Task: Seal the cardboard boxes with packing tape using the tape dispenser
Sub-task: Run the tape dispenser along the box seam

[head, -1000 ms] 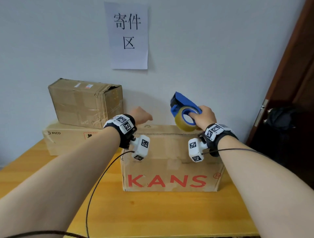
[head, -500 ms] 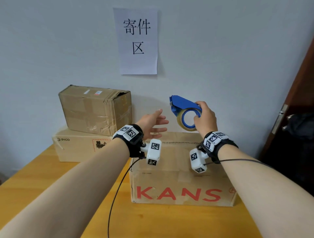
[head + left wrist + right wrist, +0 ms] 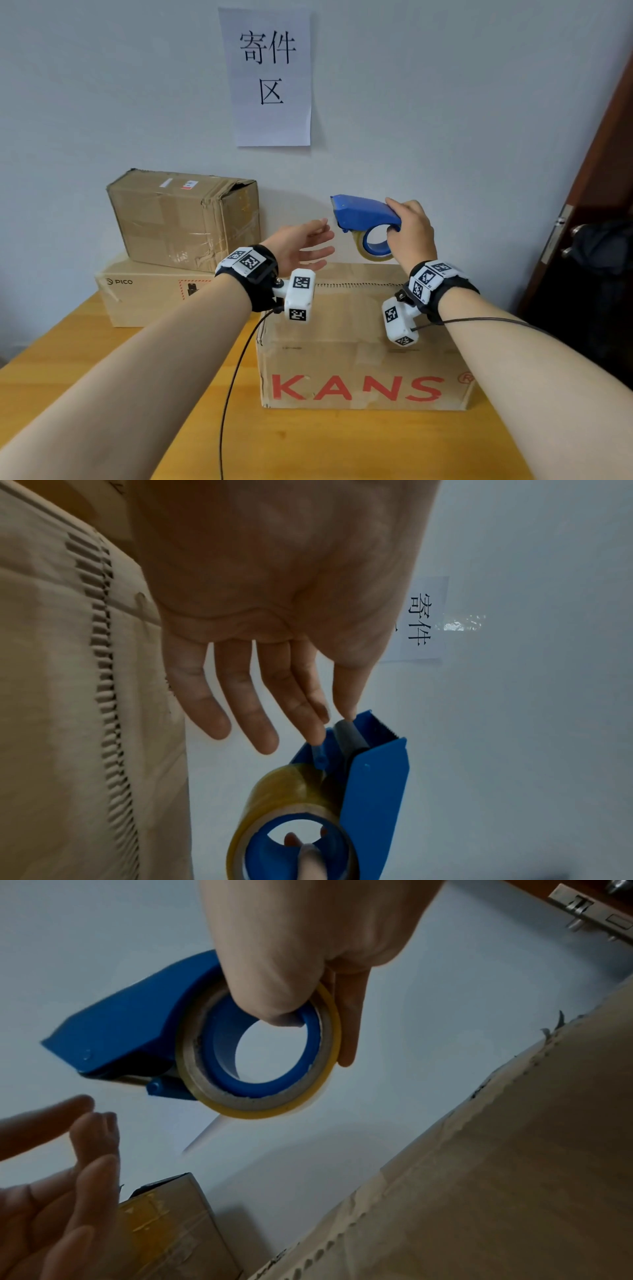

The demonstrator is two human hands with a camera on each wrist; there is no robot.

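Tape dispenser held up over the KANS box, the free hand reaching for it.

Nearest, the KANS box [image 3: 363,370] sits on the wooden tabletop [image 3: 102,394]. Above its far edge the right hand [image 3: 409,233] grips the blue tape dispenser [image 3: 364,214], thumb hooked through the tape roll [image 3: 371,251]. The left hand [image 3: 301,245], fingers straight and spread, reaches toward the dispenser's cutter end. Two stacked cartons [image 3: 185,219] stand against the wall beyond.
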